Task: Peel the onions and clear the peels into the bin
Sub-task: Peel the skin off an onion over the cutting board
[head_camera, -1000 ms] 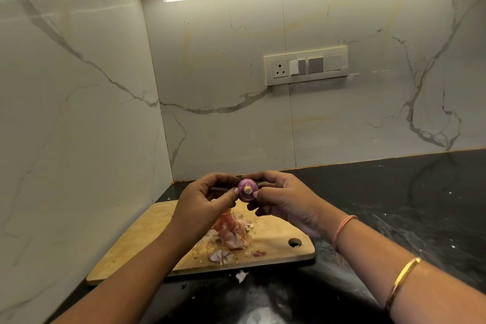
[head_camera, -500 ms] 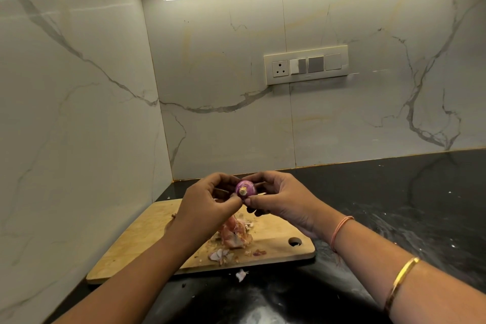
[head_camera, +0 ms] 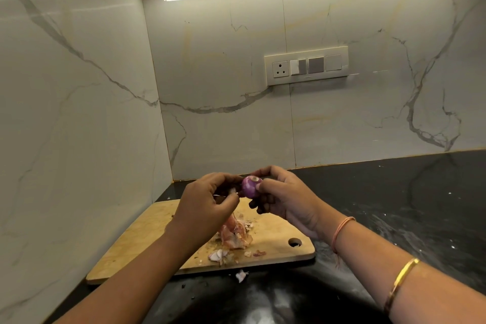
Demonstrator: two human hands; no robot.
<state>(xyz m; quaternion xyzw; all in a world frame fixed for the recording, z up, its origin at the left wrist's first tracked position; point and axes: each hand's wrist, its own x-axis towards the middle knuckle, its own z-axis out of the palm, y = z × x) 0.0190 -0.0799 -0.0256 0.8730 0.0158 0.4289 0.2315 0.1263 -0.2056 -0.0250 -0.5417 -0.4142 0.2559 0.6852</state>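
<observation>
Head view: the peeling is looking well along. The right hand (head_camera: 285, 200) is pinching a small red onion (head_camera: 252, 187) above the cutting board's (head_camera: 147, 244) far edge. The onion is showing purple, glossy and mostly bare. The left hand's (head_camera: 207, 208) curled fingers are pinching at its side. Peels (head_camera: 235, 234) are lying heaped on the board. No bin is showing, so the clearing is waiting.

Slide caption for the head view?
Right hand holds a purple onion, left hand close beside it, above a peel-strewn board.

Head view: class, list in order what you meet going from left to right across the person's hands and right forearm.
left hand → purple onion → right hand → pink wrist thread → gold bangle
</observation>
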